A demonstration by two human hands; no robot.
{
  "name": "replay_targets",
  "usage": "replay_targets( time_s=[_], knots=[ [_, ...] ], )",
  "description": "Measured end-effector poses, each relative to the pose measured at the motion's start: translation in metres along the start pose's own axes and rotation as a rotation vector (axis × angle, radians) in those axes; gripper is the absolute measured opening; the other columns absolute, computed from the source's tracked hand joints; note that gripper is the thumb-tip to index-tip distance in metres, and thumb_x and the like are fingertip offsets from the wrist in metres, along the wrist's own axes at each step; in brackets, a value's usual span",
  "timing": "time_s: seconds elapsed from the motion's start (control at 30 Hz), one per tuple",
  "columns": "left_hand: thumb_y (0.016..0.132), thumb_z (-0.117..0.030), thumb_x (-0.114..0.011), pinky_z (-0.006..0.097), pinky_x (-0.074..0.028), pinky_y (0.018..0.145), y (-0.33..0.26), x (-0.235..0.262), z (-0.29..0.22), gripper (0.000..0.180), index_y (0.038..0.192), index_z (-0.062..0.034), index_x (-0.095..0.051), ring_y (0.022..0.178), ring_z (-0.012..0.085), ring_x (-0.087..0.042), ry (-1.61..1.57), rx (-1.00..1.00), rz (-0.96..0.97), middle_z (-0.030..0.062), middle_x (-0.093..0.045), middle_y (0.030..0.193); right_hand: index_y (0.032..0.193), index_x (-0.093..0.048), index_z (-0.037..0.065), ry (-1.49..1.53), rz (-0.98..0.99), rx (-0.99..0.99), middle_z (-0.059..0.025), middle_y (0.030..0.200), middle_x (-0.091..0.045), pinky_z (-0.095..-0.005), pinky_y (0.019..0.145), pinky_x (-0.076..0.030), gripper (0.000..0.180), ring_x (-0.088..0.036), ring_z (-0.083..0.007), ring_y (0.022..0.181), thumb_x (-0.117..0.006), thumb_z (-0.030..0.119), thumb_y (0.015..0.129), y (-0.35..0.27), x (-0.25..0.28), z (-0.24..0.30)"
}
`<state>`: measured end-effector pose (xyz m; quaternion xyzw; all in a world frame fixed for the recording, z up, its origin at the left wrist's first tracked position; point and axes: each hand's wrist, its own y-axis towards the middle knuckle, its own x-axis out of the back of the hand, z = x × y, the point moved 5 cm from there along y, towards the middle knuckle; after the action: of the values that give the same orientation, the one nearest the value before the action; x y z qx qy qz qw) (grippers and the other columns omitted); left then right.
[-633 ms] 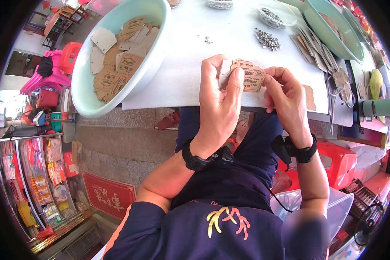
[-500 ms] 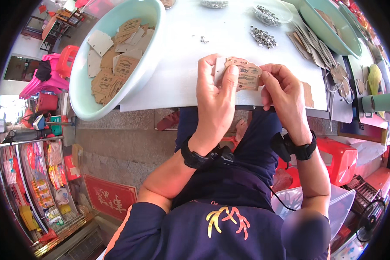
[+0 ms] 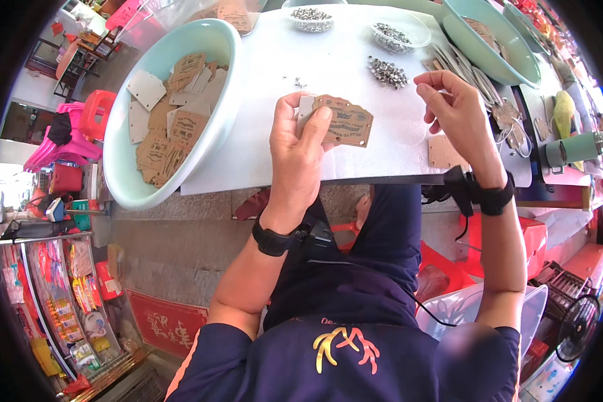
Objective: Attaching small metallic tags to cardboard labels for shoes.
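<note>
Left hand: fingers pinched on cards
Right hand: fingers half open, hold unclear
Studs: left of right fingertips

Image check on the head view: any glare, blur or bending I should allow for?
Head view: the white tabletop is bright and washed out; head view: the left hand and its brown card look fairly clear; head view: a round blurred patch covers part of the dark shirt; head view: the display rack bends toward the rim, corners black.
</note>
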<state>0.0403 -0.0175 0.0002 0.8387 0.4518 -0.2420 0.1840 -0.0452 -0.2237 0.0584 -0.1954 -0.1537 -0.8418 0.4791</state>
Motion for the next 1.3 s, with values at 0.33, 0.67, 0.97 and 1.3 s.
replay_targets(
  time_s=[0.33,0.67,0.97,1.3],
  knots=[
    [0.097,-0.003,-0.052,0.033,-0.056,0.081,0.004,0.003,-0.003,0.026,0.12,-0.0085,-0.043,0.095,0.0149,-0.065,-0.131,0.06,0.041,0.0107,-0.064,0.106,0.089,-0.067,-0.001,-0.492,0.121,0.32,-0.0163,0.078,-0.066,-0.0358,0.068,-0.049,0.014,-0.064,-0.0301,0.072,-0.064,0.011,0.082,0.033,-0.006,0.008],
    [0.097,-0.005,-0.053,0.039,-0.055,0.085,0.004,0.008,0.002,0.028,0.123,-0.0087,-0.045,0.101,0.0194,-0.063,-0.074,0.047,0.058,0.01,-0.062,0.11,0.08,-0.066,0.002,-0.752,0.146,0.528,-0.0142,0.084,-0.063,-0.042,0.068,-0.049,0.015,-0.063,-0.0333,0.075,-0.062,0.016,0.083,0.049,-0.036,0.01],
    [0.097,-0.005,-0.052,0.037,-0.054,0.086,0.003,0.006,0.003,0.028,0.124,-0.0087,-0.044,0.1,0.0173,-0.062,-0.071,0.034,0.085,0.0106,-0.062,0.11,0.083,-0.062,-0.001,-0.78,0.167,0.506,-0.0145,0.081,-0.063,-0.0399,0.068,-0.049,0.013,-0.062,-0.0332,0.071,-0.065,0.013,0.082,0.049,-0.038,0.003],
    [0.097,-0.008,-0.056,0.024,-0.051,0.079,0.002,0.001,0.0,0.022,0.116,-0.004,-0.045,0.093,0.0082,-0.06,0.102,-0.034,0.066,0.0064,-0.061,0.104,0.092,-0.064,0.007,-0.051,0.467,0.049,0.0098,0.075,-0.053,-0.0177,0.054,-0.035,0.009,-0.044,0.0021,0.065,-0.065,0.016,0.092,0.022,-0.042,0.02]
  ],
)
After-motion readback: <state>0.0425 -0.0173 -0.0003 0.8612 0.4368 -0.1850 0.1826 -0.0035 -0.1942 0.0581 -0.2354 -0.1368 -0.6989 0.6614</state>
